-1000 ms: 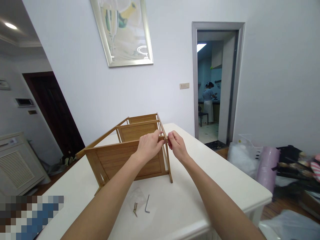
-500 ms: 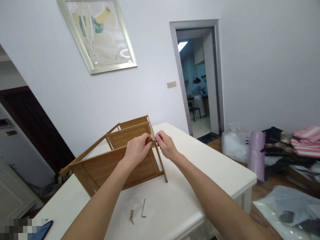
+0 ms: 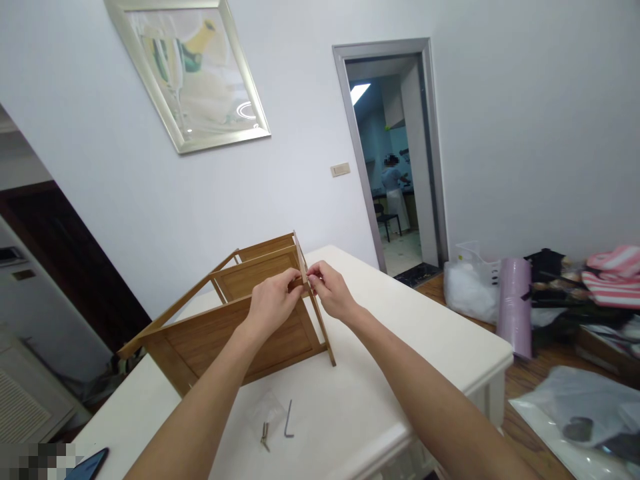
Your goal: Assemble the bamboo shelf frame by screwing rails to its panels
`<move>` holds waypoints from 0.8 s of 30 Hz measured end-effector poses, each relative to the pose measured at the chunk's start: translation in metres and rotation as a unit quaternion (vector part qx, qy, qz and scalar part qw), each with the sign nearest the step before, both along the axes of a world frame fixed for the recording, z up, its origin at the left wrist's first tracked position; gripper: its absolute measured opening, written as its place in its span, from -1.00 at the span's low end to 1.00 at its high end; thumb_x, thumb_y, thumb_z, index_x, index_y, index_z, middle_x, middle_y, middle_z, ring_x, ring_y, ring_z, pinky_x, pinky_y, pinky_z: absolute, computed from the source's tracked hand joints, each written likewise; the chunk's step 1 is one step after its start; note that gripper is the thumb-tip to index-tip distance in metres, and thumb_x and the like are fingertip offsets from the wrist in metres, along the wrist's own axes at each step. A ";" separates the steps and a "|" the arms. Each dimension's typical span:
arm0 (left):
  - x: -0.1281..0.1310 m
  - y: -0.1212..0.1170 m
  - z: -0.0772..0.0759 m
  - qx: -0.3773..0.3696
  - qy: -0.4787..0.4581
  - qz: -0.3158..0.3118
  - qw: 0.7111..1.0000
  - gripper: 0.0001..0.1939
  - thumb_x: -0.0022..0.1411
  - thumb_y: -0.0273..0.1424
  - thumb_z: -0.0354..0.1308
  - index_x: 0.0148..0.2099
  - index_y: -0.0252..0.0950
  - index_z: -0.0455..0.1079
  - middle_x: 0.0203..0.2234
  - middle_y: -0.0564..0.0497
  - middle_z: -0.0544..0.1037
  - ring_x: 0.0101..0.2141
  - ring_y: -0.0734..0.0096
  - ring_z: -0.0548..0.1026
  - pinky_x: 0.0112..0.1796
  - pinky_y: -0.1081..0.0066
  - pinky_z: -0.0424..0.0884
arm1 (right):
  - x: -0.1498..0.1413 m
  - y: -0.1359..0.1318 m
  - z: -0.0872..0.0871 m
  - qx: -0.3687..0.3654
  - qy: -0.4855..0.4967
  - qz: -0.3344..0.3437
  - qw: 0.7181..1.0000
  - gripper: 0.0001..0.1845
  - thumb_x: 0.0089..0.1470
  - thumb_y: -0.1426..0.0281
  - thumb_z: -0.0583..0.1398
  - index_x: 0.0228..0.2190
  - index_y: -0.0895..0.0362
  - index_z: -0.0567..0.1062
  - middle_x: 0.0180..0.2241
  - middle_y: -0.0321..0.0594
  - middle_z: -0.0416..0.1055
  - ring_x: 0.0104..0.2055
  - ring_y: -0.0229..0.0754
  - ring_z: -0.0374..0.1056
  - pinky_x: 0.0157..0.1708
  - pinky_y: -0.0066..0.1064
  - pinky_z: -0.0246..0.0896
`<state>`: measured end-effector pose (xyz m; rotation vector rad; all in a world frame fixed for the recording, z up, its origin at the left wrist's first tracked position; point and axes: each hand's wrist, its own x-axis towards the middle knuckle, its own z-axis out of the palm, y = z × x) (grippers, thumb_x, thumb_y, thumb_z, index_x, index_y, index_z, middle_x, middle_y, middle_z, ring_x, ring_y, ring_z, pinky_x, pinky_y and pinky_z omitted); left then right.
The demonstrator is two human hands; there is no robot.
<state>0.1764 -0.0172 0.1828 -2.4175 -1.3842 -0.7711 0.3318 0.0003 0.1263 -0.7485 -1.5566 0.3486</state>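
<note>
A brown wooden shelf unit (image 3: 240,333) with panelled boards lies on the white table (image 3: 400,320). My left hand (image 3: 275,300) is closed over the near board's upper edge, close to the narrow upright at its right end. On the upright's outer side, my right hand (image 3: 329,290) pinches at the joint; whatever is between its fingertips is too small to make out. An L-shaped hex key (image 3: 287,420) rests on the table below the unit. Several bolts (image 3: 265,437) lie beside it, by a clear plastic bag (image 3: 270,405).
A phone (image 3: 89,465) lies at the table's lower left. On the floor to the right are a purple roll (image 3: 515,307), white plastic bags (image 3: 470,290) and a pink striped cloth (image 3: 613,280). Through the doorway, a person (image 3: 393,190) stands beside a dark chair (image 3: 387,219).
My right fingertips have shifted slightly left, closer against the upright. My left hand keeps its hold, and the shelf unit stays in place. The camera view has tilted a little.
</note>
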 end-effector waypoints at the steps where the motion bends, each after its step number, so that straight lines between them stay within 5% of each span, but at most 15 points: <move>1: 0.000 0.000 0.000 0.000 0.000 0.003 1.000 -0.80 0.28 -0.25 0.02 -0.12 -0.10 0.43 -0.43 0.10 0.58 -0.37 0.32 0.52 -0.40 0.43 0.21 | 0.000 0.000 0.000 -0.004 0.008 0.007 1.000 -0.91 0.13 0.39 0.04 -0.35 0.07 0.34 -0.45 -0.33 0.34 -0.40 -0.24 0.28 -0.35 -0.40 0.20; 18: -0.003 -0.001 0.002 -0.002 -0.004 -0.037 0.999 -0.76 0.28 -0.29 0.03 -0.03 -0.11 0.41 -0.43 0.09 0.58 -0.36 0.32 0.54 -0.36 0.43 0.28 | -0.003 -0.001 0.002 -0.016 -0.021 -0.080 0.996 -0.72 0.21 0.24 0.03 -0.51 0.06 0.27 -0.54 -0.35 0.28 -0.42 -0.23 0.22 -0.37 -0.41 0.09; 24: -0.002 0.000 0.002 -0.004 -0.009 -0.034 0.999 -0.77 0.28 -0.28 0.04 -0.06 -0.11 0.42 -0.41 0.08 0.60 -0.36 0.32 0.54 -0.35 0.41 0.29 | -0.002 -0.003 0.004 -0.015 -0.032 -0.050 0.998 -0.79 0.19 0.32 0.00 -0.47 0.06 0.27 -0.51 -0.34 0.26 -0.40 -0.22 0.20 -0.35 -0.39 0.10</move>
